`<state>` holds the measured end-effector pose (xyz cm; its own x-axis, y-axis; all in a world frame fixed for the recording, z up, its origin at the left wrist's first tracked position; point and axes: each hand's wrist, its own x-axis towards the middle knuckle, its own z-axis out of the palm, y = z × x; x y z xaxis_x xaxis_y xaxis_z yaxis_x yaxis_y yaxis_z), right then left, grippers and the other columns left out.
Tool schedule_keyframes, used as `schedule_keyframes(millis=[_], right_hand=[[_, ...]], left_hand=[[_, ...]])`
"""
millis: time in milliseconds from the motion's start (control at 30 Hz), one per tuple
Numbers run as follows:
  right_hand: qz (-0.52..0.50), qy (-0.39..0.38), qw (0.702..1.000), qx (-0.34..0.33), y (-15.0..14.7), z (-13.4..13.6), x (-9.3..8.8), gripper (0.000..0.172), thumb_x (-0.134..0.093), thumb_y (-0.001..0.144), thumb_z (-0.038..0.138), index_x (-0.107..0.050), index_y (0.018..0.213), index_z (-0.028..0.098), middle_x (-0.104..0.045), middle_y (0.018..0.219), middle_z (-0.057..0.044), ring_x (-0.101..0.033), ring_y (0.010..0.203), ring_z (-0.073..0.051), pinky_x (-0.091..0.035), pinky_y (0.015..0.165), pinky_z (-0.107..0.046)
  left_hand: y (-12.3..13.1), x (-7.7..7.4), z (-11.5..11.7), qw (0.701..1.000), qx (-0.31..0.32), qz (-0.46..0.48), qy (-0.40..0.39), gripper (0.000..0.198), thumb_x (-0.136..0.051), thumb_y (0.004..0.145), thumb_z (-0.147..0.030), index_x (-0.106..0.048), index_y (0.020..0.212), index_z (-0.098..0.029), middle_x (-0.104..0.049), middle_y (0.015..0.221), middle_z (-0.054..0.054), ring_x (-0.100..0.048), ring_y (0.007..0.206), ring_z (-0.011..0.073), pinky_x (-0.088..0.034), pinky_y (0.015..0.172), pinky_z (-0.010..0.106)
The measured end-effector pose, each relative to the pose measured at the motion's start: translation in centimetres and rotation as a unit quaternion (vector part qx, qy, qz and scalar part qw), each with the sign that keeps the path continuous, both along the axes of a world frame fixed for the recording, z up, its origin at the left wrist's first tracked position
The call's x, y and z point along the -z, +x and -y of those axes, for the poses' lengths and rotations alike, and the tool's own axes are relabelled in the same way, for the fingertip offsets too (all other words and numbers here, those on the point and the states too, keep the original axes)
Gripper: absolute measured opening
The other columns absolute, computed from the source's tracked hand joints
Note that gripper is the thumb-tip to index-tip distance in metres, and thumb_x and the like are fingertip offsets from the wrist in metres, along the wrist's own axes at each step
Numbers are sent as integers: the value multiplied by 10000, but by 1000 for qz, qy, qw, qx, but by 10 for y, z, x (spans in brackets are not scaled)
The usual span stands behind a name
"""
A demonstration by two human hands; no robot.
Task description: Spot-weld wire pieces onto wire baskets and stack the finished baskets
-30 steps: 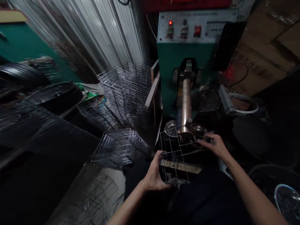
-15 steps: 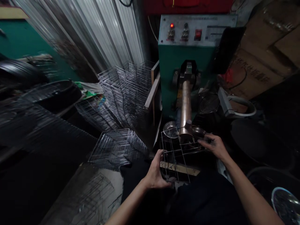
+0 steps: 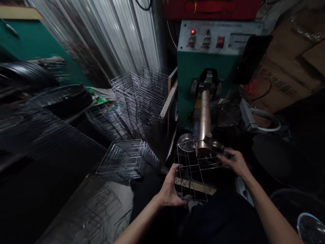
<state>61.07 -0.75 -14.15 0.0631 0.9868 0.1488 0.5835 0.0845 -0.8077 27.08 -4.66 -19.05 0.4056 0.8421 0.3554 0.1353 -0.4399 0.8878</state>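
My left hand (image 3: pixel 170 189) grips the near corner of a rectangular welded wire rack (image 3: pixel 195 169), which stands tilted in front of me. My right hand (image 3: pixel 236 162) holds the rack's far right side, with its fingers curled over the wires. The rack's upper edge sits just below the tip of a thick copper welding electrode (image 3: pixel 205 122), on a green spot-welding machine (image 3: pixel 203 71). Behind the wires lies a round steel dish (image 3: pixel 185 141). A pale wooden strip (image 3: pixel 195 186) shows through the rack's lower part.
Several finished wire racks stand stacked (image 3: pixel 139 101) left of the machine, with a lower stack (image 3: pixel 128 159) near my left hand. Corrugated metal sheeting (image 3: pixel 106 34) rises behind them. Cardboard boxes (image 3: pixel 279 78) stand at right, above black tubs (image 3: pixel 276 152).
The whole view has drifted slightly as my head moved. Both hands have carried the rack a little, bringing its upper wires closer around the electrode tip.
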Motion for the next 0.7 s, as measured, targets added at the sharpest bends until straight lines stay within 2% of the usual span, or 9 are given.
schedule_keyframes(millis=[200,400,533,700], right_hand=[[-23,-3,1000,-11,1,-3,1,600,-723,817,712,-494,599,202,-447,654,7,-430,637,-163,-340,584,-299],[-28,0,1000,-6,-2,-5,-5,600,-730,790,723,-507,595,201,-460,661,0,-441,646,-169,-350,593,-296],[-23,-1,1000,-6,0,-3,-8,609,-725,792,731,-503,590,202,-439,647,3,-423,651,-168,-340,598,-290],[-51,-54,997,-33,9,-3,-5,671,-653,808,799,-504,562,193,-404,603,9,-404,596,-149,-340,570,-279]], left_hand=[[-1,3,-2,1000,-2,-6,4,1132,-862,522,-331,-266,1484,-283,-453,1383,134,-560,1270,390,-512,1086,571],[0,-3,-7,1000,9,-3,-1,1082,-839,537,-350,-291,1465,-258,-473,1338,112,-561,1256,359,-516,1088,548],[2,-7,-8,1000,-1,1,-12,1001,-840,515,-348,-370,1393,-249,-495,1249,85,-588,1129,311,-553,1008,509],[1,-10,-11,1000,11,-16,-21,988,-859,488,-326,-402,1360,-248,-509,1223,80,-591,1128,317,-541,1022,503]])
